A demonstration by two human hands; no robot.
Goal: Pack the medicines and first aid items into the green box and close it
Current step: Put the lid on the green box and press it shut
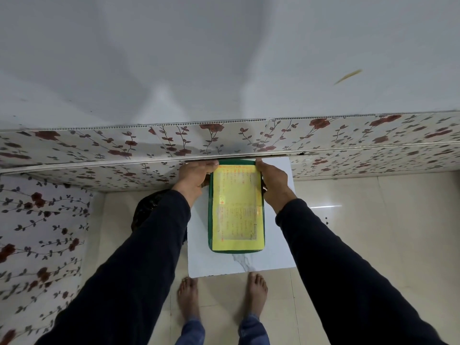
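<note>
The green box sat closed on a white marbled surface, its lid on and its far end close under the ledge of a floral-patterned wall panel. The left hand gripped the far-left corner, fingers curled over the top edge. The right hand gripped the far-right side, thumb on the rim; both hands were closed on the box. A yellow label with faint red print covered most of the flat, rounded-corner lid. Bare surface lay open to the right of the box and in front of it; the left sleeve hid part of the left margin. A dark, shiny bag stood just left of the surface, beneath the left sleeve. Glossy cream floor tiles extended well clear on the right. Bare feet stood at the near edge.
</note>
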